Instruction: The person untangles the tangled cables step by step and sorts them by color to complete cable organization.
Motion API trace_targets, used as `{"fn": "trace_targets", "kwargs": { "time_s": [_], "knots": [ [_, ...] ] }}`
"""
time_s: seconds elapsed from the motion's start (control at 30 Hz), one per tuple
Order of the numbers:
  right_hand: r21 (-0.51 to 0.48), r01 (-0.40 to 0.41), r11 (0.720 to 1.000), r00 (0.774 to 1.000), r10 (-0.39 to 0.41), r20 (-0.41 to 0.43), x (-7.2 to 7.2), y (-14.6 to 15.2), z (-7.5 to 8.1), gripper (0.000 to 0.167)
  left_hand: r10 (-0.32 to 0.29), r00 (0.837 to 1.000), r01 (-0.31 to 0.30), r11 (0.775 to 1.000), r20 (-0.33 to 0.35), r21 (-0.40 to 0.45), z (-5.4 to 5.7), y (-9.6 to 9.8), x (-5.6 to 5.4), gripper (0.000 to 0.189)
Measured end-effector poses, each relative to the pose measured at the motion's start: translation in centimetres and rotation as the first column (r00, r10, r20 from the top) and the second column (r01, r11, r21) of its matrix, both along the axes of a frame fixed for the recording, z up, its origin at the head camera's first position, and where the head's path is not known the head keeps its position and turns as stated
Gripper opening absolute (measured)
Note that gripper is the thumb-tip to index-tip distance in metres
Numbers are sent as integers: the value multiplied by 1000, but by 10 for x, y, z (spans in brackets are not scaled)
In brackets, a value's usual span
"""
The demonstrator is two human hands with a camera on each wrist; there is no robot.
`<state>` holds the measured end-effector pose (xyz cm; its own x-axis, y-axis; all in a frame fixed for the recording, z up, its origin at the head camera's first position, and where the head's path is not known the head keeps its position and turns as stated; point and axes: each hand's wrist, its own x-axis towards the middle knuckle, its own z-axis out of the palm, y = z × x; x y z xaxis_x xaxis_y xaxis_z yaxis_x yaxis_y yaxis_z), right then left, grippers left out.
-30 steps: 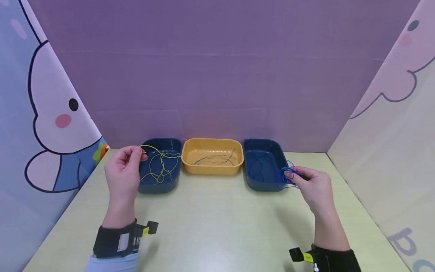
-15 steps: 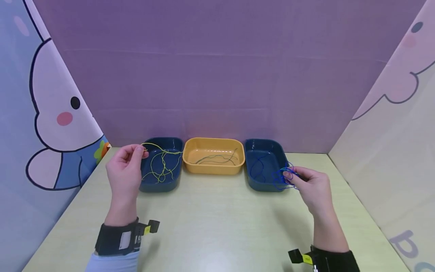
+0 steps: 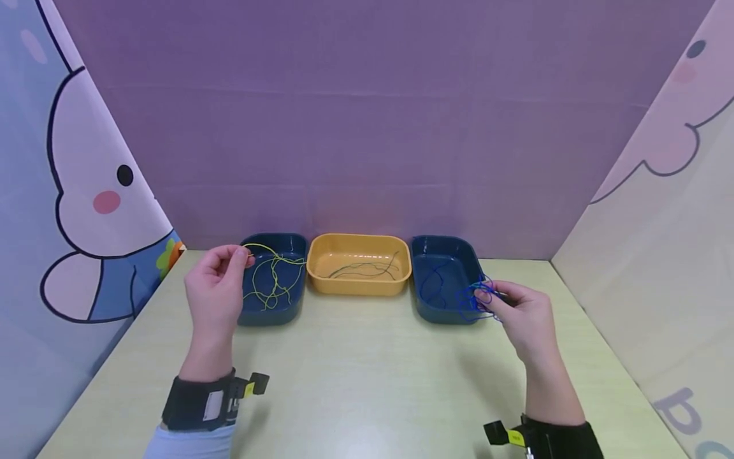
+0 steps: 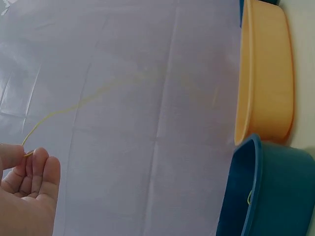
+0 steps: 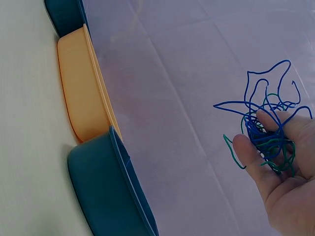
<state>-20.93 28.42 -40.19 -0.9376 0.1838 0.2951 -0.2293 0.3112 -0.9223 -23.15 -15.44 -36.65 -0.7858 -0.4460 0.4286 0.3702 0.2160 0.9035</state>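
A thin yellow wire arcs away from the left grip, which pinches it between thumb and fingers; the right grip pinches a blue-and-green wire tangle that loops out past the fingertips. Both look nearly weightless and springy to me, apt to snag, so I'd take the yellow one near an end and the tangle by its dense middle. Just beyond the left grip, yellow strands show over the left blue tray; whether they join the held wire I can't tell. Beside the right grip is the right blue tray, and between the grips, farther off, an orange-yellow tray with thin dark strands. All three trays stand on the table. Below the left grip, the wristband's white label is too small to read; well right of the right grip, a "p"-like letter marks the side panel.
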Motion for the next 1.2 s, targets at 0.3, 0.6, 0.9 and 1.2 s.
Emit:
{"fn": "trace_targets", "kwargs": {
  "time_s": [0.3, 0.6, 0.9, 1.2],
  "knots": [
    [-4, -9, 1000, 1000, 9, -5, 1, 0, 2, 35, 70, 997, -74, 976, -26, -205, 1, -11, -8, 28],
    [-9, -9, 1000, 1000, 9, 1, 2, -2, 2, 35, 164, 985, -169, 910, -46, -378, 1, -28, -15, 30],
    [-14, -11, 1000, 1000, 11, -5, 2, -3, 3, 35, 204, 976, -143, 867, 79, -477, -14, -38, -25, 30],
    [-25, -31, 999, 999, 31, -11, 3, -3, 1, 34, 139, 969, 10, 805, 204, -594, -43, -46, -42, 24]
  ]
}}
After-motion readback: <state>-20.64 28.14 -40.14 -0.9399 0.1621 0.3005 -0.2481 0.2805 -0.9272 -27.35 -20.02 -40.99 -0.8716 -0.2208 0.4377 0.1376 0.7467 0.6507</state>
